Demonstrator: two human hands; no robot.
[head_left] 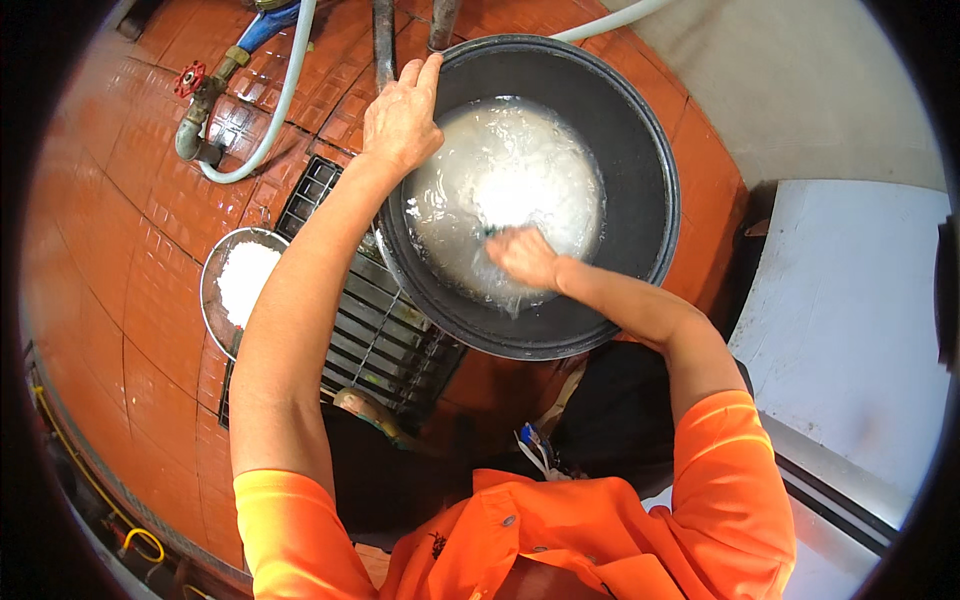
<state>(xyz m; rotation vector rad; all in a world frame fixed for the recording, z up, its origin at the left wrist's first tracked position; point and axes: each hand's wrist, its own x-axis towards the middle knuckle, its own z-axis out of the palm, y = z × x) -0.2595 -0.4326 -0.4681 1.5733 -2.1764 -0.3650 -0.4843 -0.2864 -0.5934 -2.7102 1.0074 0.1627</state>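
A large black pot (640, 190) stands tilted over the red tiled floor, with cloudy, splashing water (450, 190) in its bottom. My left hand (402, 118) grips the pot's rim at the upper left, fingers laid over the edge. Down inside the pot, at the water, is my right hand (525, 257), closed and smeared by motion. A small dark green thing (491, 231) shows at its fingertips; its kind is too blurred to tell. White glare hides part of the pot's bottom.
Left of the pot, a round metal strainer (206, 300) holds white grains beside a black floor drain grate (370, 345). A pipe with a red valve (190, 80) and a pale hose (285, 110) are at the upper left. A steel cabinet (840, 300) stands at right.
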